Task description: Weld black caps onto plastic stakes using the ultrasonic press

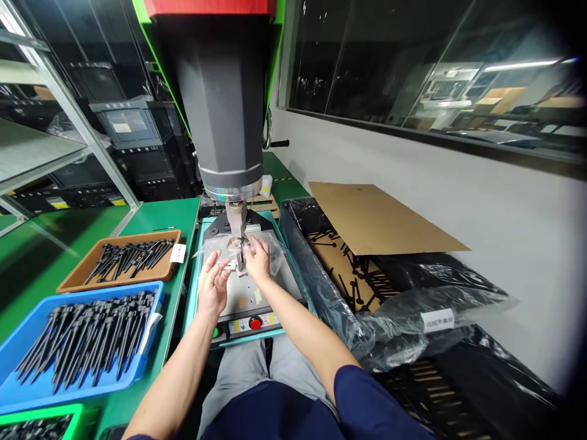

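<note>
My left hand (213, 284) is raised just left of the fixture (241, 260), palm turned inward and fingers apart, with nothing gripped in it. My right hand (257, 260) is at the fixture's right side, thumb and fingers bent together around something small that I cannot make out. Right above the fingers, the metal press head (236, 217) of a tall dark grey machine (222, 116) comes down. A clear plastic guard (276, 253) surrounds the fixture on the grey base plate (266, 296).
On the left, a brown tray (71, 282) and a blue tray (151, 348) hold many black rod-like parts. A green bin (82, 421) stands nearer. At right, a plastic-lined box (316, 287) holds similar parts under a cardboard sheet (380, 217). A red button (255, 323) is on the machine's front.
</note>
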Motion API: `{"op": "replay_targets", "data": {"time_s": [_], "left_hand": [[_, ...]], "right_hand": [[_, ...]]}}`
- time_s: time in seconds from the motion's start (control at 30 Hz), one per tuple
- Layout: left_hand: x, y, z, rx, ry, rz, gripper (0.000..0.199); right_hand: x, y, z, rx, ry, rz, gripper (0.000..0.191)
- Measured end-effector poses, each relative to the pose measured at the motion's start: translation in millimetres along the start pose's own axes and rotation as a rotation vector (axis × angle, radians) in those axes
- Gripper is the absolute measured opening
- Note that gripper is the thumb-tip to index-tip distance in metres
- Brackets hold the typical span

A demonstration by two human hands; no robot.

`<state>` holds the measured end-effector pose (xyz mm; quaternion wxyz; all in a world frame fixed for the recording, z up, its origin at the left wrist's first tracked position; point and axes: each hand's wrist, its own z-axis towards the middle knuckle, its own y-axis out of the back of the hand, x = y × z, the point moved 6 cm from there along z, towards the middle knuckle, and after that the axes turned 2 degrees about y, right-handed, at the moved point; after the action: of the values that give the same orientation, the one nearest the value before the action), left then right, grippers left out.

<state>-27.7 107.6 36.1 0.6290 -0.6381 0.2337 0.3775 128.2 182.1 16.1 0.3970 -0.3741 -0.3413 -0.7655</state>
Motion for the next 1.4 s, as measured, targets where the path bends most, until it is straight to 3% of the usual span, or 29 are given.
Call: {"op": "replay_targets", "data": {"time_s": [0.2,0.4,0.57,0.7,0.9,1.1,1.17,1.27,1.4], "left_hand": [[-5.4,-2.2,1.8,-0.013,-0.004,0.013,0.041],[-8.7,1.6,6.7,-0.026,-0.024,0.042,0.038],[-2.4,14.5,7.1,-0.074,-0.008,0.092,0.037],[10.8,30.6,3.1,-0.117,0.031,0.123,0.038],[22.5,51.6,0.1,-0.173,0.073,0.133,0.044],[33.6,63.3,-40.8,-0.172,0.421,0.118,0.068],[28.9,59.7,-56.2,-0.129,0.376,0.261,0.056],[18.0,38.3,-68.1,0.012,0.184,0.448,0.034],[14.1,10.9,-68.0,0.154,0.037,0.524,0.031]], "right_hand": [[7.5,-19.5,28.9,0.148,0.053,-0.100,0.025],[27.3,-13.6,36.8,0.177,0.113,-0.050,0.021],[18.5,2.9,8.5,0.144,0.046,-0.020,0.018],[-6.3,19.6,-33.5,0.202,-0.140,0.053,0.020],[-10.5,36.1,-73.7,0.371,-0.391,0.461,0.032],[13.6,55.0,-77.1,0.408,-0.306,0.515,0.036],[25.7,61.3,-78.8,0.403,-0.223,0.478,0.035],[46.1,65.0,-83.5,0.405,-0.074,0.373,0.035],[61.6,59.4,-91.2,0.398,0.014,0.303,0.034]]}}
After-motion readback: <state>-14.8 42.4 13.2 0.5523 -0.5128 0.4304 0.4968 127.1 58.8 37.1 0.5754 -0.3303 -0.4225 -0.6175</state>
